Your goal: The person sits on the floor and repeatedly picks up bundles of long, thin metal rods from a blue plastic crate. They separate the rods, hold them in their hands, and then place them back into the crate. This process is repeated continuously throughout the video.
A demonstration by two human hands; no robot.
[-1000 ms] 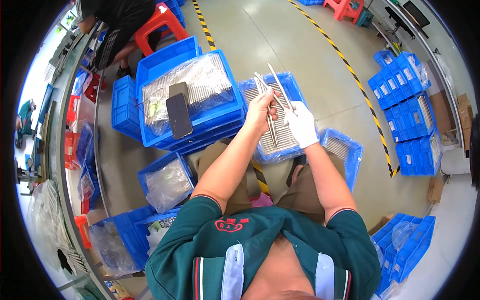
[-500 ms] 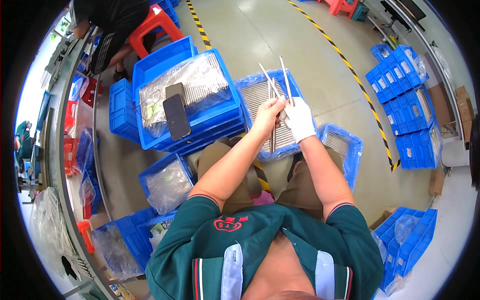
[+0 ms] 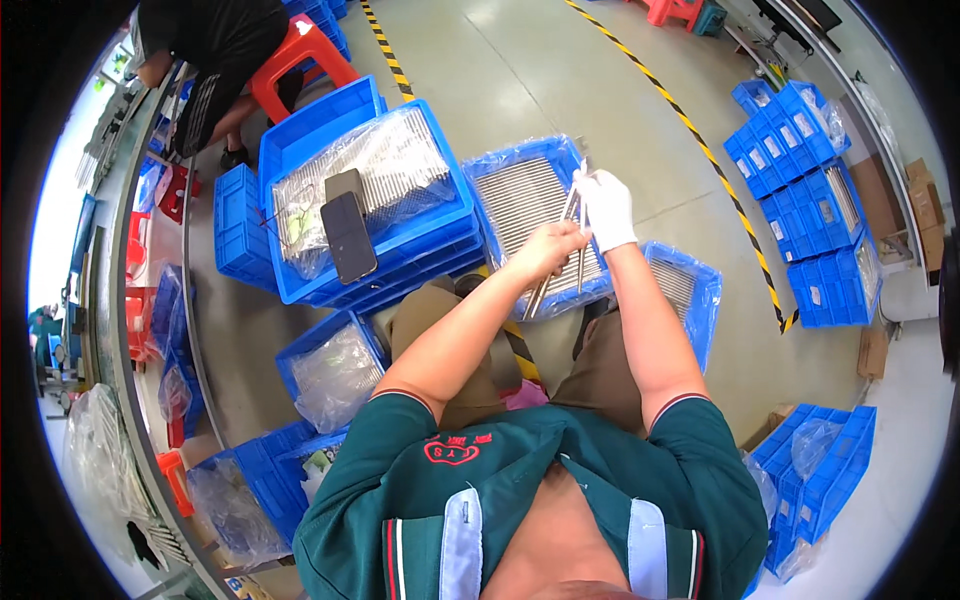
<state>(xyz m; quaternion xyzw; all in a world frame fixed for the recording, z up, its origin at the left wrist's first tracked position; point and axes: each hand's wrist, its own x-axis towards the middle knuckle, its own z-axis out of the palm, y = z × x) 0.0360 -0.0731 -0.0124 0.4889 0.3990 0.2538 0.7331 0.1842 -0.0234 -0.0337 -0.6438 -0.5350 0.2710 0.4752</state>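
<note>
My bare left hand (image 3: 550, 248) is closed around a few thin metal rods (image 3: 537, 300), whose lower ends stick out below the fist toward me. My right hand (image 3: 607, 210), in a white glove, has its fingers closed on another metal rod (image 3: 582, 268) that points downward. The two hands are close together, and the rods cross or lie side by side between them. Below them is a blue crate (image 3: 478, 166) lined with clear plastic film. Rows of similar silvery rods (image 3: 520, 200) lie in it. The gloved fingertips are partly hidden.
To the left, stacked blue crates (image 3: 290, 288) hold bagged rods with a black phone (image 3: 348, 237) on top. Another lined crate (image 3: 712, 300) sits by my right knee. Further crates (image 3: 812, 225) stand along the right wall. A person (image 3: 215, 60) is near a red stool (image 3: 300, 62).
Both hands have separated slightly; the right has risen and the left has shifted a little nearer me. The rods that pointed up and away now point mostly down toward me.
</note>
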